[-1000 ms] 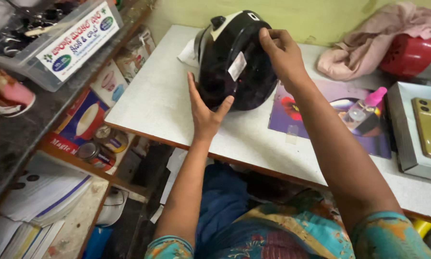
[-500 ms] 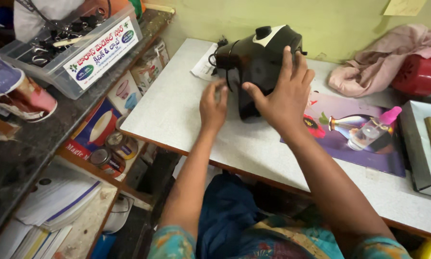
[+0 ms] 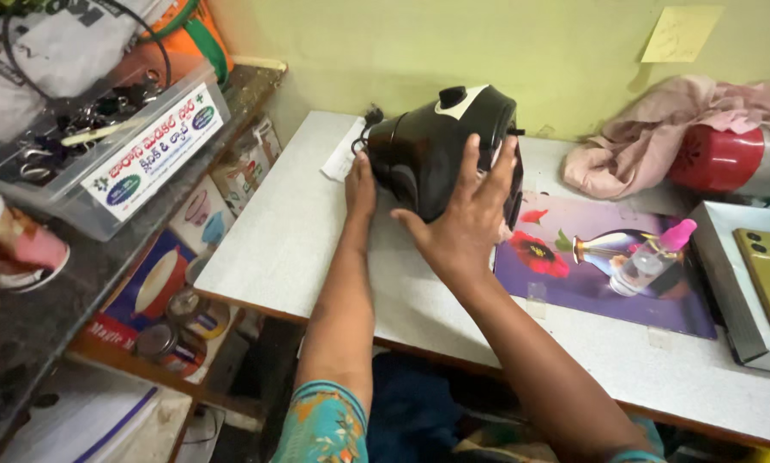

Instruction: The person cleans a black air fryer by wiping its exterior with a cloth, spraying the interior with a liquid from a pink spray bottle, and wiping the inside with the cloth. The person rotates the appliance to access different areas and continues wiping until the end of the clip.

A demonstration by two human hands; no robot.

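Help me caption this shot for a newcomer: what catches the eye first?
A glossy black appliance at the back of the white table, with the left hand at its left side and the right hand spread over its front. Right of it lies a purple flower-print mat, a red cylinder behind.

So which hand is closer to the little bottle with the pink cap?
The right hand. It lies flat on the black appliance, just left of the bottle on the purple mat. The left hand touches the appliance's far side, farther from the bottle.

Appliance (image 3: pixel 436 146) on table (image 3: pixel 299 249), bottle (image 3: pixel 651 257) right.
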